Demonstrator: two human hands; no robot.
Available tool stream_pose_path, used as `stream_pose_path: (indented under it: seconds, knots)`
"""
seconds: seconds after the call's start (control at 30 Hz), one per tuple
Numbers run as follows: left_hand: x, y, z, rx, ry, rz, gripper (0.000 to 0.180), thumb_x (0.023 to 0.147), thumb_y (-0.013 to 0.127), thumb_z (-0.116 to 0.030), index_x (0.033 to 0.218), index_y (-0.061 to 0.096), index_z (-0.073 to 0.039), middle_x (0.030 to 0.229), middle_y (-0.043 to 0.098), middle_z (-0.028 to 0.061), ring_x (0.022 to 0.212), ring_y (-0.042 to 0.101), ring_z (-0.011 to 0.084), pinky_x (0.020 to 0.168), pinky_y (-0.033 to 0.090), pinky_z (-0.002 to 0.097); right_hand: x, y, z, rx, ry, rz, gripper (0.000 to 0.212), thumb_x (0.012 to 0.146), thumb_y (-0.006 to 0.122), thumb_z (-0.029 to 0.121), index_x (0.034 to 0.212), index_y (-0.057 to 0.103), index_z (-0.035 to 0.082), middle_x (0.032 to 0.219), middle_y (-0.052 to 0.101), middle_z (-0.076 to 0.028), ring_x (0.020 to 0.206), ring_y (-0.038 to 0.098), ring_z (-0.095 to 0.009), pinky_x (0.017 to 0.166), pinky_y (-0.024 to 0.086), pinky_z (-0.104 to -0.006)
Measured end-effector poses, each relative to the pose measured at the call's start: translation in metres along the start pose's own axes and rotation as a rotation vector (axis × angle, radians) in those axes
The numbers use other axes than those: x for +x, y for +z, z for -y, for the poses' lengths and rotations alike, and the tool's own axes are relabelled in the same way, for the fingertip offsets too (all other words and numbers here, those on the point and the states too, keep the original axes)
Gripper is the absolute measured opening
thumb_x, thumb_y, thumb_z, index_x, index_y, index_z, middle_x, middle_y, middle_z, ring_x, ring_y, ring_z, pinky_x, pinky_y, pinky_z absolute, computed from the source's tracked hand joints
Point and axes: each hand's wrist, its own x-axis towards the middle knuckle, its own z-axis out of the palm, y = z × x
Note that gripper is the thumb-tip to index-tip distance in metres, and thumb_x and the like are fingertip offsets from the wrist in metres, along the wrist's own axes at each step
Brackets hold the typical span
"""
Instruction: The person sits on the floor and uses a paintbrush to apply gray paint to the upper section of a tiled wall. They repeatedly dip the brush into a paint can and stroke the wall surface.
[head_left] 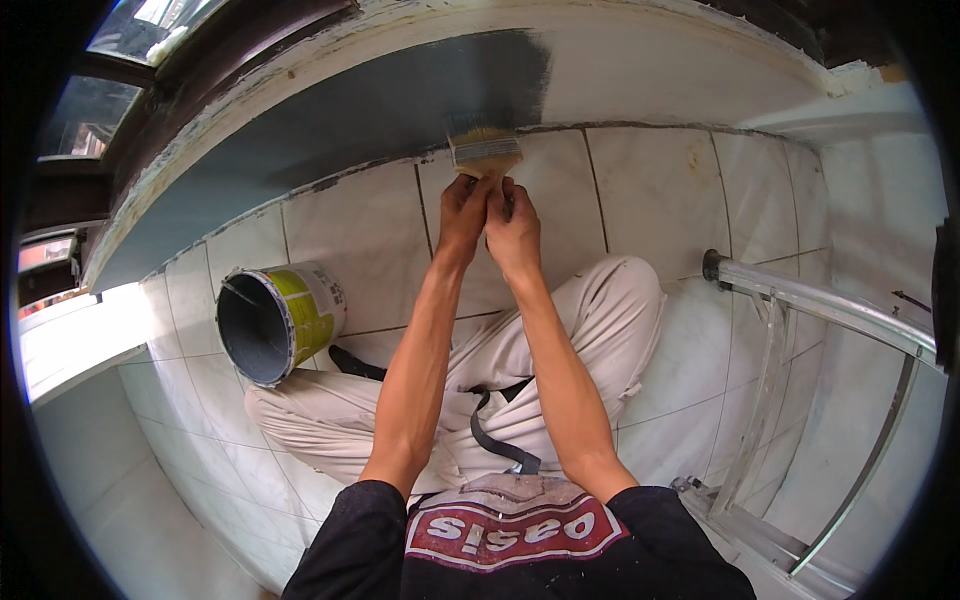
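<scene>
A wide flat paintbrush [487, 152] with a metal band points away from me, its bristles against the low wall strip [620, 85] above the tiles. My left hand [463, 215] is closed on the brush near its metal band. Beside it, my right hand [514, 230] grips the handle, most of which the fingers hide. Dark grey paint [350, 125] covers the strip to the left of the brush and ends in a ragged edge just right of it. The strip beyond that edge is pale.
A paint bucket [318, 300] with a green and white side and dark grey paint inside lies or leans by my left knee. Pale tiles [660, 190] surround my crossed legs. A metal ladder [830, 290] stands at the right. Dark-framed window panes [90, 115] are at the upper left.
</scene>
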Motion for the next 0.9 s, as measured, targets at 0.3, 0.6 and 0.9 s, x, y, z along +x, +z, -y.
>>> stream_pose_path:
  seconds: [0.3,0.6,0.9]
  knots:
    - [0.000,-0.009,0.019,-0.003,-0.092,0.020,0.028,0.103,0.067,-0.025,0.112,0.069,0.001,0.100,0.070,0.0065,0.091,0.064,0.0132,0.082,0.050,0.0289,0.004,0.002,-0.026,-0.015,0.069,0.006,0.039,0.107,0.054,0.033,0.101,0.061,-0.006,0.068,0.062,-0.009,0.052,0.058,-0.017,0.051,0.046,-0.0359]
    - [0.020,0.002,-0.019,0.004,-0.002,0.022,0.025,0.103,0.066,-0.023,0.103,0.070,0.002,0.089,0.068,0.0026,0.076,0.059,0.0080,0.068,0.048,0.0265,0.024,0.010,0.018,0.028,-0.048,-0.008,0.031,0.107,0.050,0.024,0.095,0.058,-0.005,0.065,0.058,-0.006,0.049,0.054,-0.015,0.047,0.043,-0.0345]
    - [-0.009,0.024,-0.082,-0.013,0.112,0.010,0.029,0.103,0.070,-0.027,0.108,0.070,0.001,0.090,0.071,0.0020,0.076,0.063,0.0082,0.066,0.051,0.0257,-0.012,-0.010,0.102,0.098,-0.109,0.016,0.039,0.105,0.053,0.023,0.112,0.058,-0.015,0.096,0.071,-0.035,0.093,0.074,-0.047,0.081,0.059,-0.0468]
